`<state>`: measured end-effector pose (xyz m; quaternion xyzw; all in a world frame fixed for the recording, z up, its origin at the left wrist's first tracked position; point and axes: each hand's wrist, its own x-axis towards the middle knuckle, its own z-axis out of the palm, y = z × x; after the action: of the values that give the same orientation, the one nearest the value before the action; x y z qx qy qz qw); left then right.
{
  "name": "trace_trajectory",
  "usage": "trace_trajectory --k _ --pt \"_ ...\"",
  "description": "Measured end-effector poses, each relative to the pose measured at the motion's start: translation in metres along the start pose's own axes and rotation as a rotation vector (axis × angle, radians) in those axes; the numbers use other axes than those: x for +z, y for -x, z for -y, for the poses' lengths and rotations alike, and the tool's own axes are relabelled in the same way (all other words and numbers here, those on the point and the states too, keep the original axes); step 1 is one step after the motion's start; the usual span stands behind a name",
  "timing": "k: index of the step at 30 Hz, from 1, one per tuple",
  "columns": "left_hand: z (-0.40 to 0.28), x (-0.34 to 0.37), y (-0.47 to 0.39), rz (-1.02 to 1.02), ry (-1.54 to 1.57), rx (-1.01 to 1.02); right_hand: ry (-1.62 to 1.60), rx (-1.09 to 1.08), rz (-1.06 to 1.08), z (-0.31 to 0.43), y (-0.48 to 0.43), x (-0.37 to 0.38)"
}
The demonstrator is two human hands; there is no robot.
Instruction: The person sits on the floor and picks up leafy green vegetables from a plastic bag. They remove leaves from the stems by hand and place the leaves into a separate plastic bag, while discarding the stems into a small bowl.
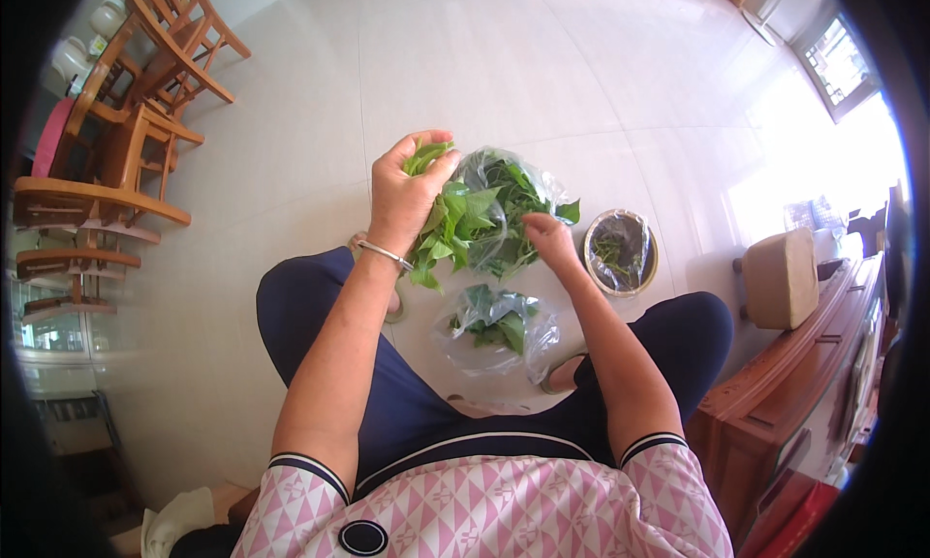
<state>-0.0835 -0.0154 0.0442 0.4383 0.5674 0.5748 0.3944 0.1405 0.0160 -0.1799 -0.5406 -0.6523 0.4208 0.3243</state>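
Note:
My left hand (413,180) is closed round a bunch of leafy greens (454,224), whose broad leaves hang down beside the wrist with its silver bracelet. Just right of it, an open clear plastic bag (476,167) on the floor is full of darker leafy greens (512,187). My right hand (548,237) is at the right edge of these greens, fingers bent; whether it grips a stem I cannot tell. Nearer to me lies a second clear plastic bag (454,354) with a few leaves (501,331). A round bin (653,273) lined with plastic holds stems and scraps (610,251).
Wooden chairs (116,195) and a table (94,96) with white jugs stand at the left. At the right are a wooden cabinet (770,413) and a tan padded stool (781,278). My knees flank the bags on the tiled floor (465,64).

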Motion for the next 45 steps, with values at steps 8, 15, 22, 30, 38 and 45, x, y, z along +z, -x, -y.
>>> trace_trajectory --k 8,15,22,30,38,45 --pt "0.008 0.0 0.003 0.104 -0.165 0.031 -0.68 0.137 0.005 0.079 -0.017 -0.052" --pt "0.016 0.001 0.006 0.212 -0.321 0.152 -0.649 0.09 0.064 0.108 -0.016 -0.061" --pt "0.018 0.005 0.008 0.254 -0.405 0.153 -0.758 0.087 0.057 0.121 -0.014 -0.057" --pt "0.037 0.025 0.012 0.309 -0.431 0.084 -0.654 -0.06 0.176 0.157 -0.006 -0.053" --pt "0.039 0.024 0.009 0.315 -0.356 0.023 -0.673 -0.063 0.144 0.169 -0.004 -0.054" --pt "0.027 0.019 0.011 0.273 -0.498 0.081 -0.881 0.178 0.117 0.165 -0.007 -0.067"
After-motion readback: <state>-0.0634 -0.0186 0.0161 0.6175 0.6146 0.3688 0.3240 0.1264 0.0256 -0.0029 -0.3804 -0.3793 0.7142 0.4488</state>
